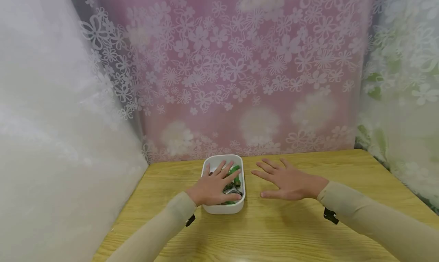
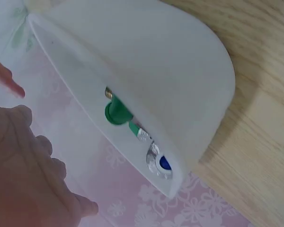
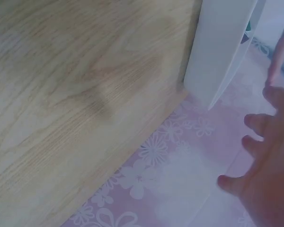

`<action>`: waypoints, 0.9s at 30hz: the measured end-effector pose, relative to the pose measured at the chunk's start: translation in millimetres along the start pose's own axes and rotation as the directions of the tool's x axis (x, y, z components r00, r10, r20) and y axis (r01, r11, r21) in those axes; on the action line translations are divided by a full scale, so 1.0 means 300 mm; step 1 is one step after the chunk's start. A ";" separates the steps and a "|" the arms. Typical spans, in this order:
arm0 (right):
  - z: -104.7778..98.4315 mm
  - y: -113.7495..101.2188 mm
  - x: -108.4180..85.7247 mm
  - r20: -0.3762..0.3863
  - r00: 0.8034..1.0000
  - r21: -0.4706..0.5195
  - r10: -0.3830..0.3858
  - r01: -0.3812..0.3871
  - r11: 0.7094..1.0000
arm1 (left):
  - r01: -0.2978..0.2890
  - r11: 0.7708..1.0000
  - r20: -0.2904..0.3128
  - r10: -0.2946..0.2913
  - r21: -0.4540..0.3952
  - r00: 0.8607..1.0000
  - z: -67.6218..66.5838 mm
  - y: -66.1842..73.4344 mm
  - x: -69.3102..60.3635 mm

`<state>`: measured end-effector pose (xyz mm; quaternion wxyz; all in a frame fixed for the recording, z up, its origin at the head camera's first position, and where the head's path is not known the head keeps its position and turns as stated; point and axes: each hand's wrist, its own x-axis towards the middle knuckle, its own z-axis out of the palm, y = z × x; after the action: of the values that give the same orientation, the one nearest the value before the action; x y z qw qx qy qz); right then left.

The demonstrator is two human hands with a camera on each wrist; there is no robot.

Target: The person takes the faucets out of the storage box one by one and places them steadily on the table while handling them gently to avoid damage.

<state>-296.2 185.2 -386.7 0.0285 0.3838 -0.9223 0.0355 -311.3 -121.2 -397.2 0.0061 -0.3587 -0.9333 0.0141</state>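
A white rectangular box [image 1: 223, 210] with rounded corners stands on the wooden table. Inside it lie green pieces [image 1: 236, 168], something silvery [image 1: 233, 192] and, in the left wrist view, a blue spot within a silvery ring [image 2: 153, 158]; their exact kinds are hard to tell. Spread above the box, my left hand [image 1: 213, 187] has its fingers straight and holds nothing, hiding part of the contents. To the right of the box my right hand [image 1: 289, 181] hovers over the table, fingers spread, with nothing in it. The right wrist view shows that hand apart from the box wall [image 3: 220, 47].
The light wooden table [image 1: 274, 231] reaches back to a pink curtain [image 1: 253, 83] with white flowers. A whitish sheet [image 1: 61, 140] hangs along the left side, and a flowered curtain [image 1: 404, 102] along the right. Each wrist wears a dark strap [image 1: 330, 215].
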 end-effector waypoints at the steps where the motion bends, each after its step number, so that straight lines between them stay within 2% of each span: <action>1: 0.001 0.001 0.005 -0.018 1.000 -0.014 -0.014 0.014 1.000 | 0.002 1.000 -0.012 -0.002 -0.022 1.000 -0.003 -0.011 -0.004; 6: 0.004 0.013 0.030 -0.103 0.991 -0.067 -0.082 0.075 0.995 | 0.034 0.995 -0.059 -0.040 -0.097 0.997 -0.022 -0.074 -0.021; 10: 0.005 0.020 0.044 -0.124 0.986 -0.072 -0.108 0.100 0.992 | 0.087 0.984 -0.101 -0.103 -0.152 0.990 -0.041 -0.119 -0.032; 13: 0.006 0.020 0.052 -0.136 0.982 -0.090 -0.128 0.116 0.989 | 0.123 0.976 -0.168 -0.153 -0.178 0.974 -0.041 -0.149 -0.039; 16: 0.006 0.017 0.060 -0.164 0.972 -0.121 -0.168 0.149 0.981 | 0.163 0.970 -0.240 -0.205 -0.183 0.949 -0.024 -0.183 -0.040; 18: 0.005 0.015 0.067 -0.174 0.966 -0.137 -0.193 0.170 0.976 | 0.200 0.964 -0.263 -0.242 -0.175 0.934 -0.008 -0.207 -0.040; 22: -0.001 0.010 0.078 -0.166 0.963 -0.147 -0.214 0.190 0.971 | 0.293 0.941 -0.235 -0.327 -0.170 0.915 0.029 -0.250 -0.034; 27: -0.003 0.002 0.089 -0.142 0.967 -0.148 -0.214 0.193 0.970 | 0.359 0.917 -0.171 -0.387 -0.174 0.906 0.085 -0.287 -0.023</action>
<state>-315.3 166.7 -383.7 0.1298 0.4698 -0.8732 0.0011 -364.2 -190.4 -420.2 0.0783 -0.1722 -0.9779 -0.0888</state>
